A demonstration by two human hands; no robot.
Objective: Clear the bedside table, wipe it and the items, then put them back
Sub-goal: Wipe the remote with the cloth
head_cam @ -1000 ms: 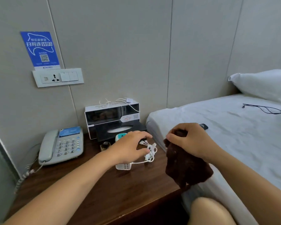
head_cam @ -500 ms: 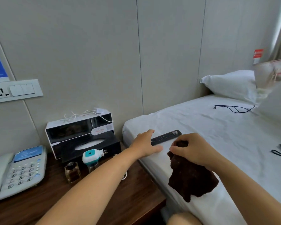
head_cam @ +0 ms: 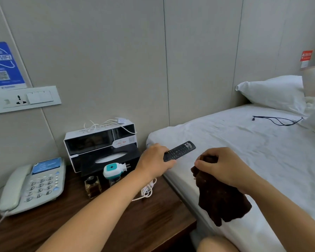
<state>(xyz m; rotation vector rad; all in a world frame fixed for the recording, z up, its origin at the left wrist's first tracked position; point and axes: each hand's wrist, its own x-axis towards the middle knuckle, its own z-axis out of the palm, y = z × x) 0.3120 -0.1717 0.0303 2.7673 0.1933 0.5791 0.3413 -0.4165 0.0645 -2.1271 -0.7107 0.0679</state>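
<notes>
Your left hand (head_cam: 155, 161) sits at the centre of the frame with its fingers curled round the near end of the remote (head_cam: 179, 151), which lies on the bed (head_cam: 244, 151) just past the mattress corner. Your right hand (head_cam: 224, 167), right of centre, pinches the top of the brown cloth (head_cam: 220, 202); the rest of the cloth hangs loose over the bed's edge.

The step in hand looks like wiping the remote. Lift it clear of the sheet, hold it by the very end so most of the body stays bare, and bring the cloth to it rather than the other way round. Bunch the cloth into a pad first; a dangling corner wipes poorly. Run it along the button face, then flip the remote and do the back, then shift your grip to clean the end you were holding.

The table (head_cam: 153, 215) at lower left carries the phone (head_cam: 33, 186), the tissue box (head_cam: 100, 146), a small bottle (head_cam: 93, 185), the plug-in (head_cam: 113, 171) and a white cable (head_cam: 147, 190), so clearing seems unfinished. Mind that cable beside your left wrist when you draw back.
</notes>
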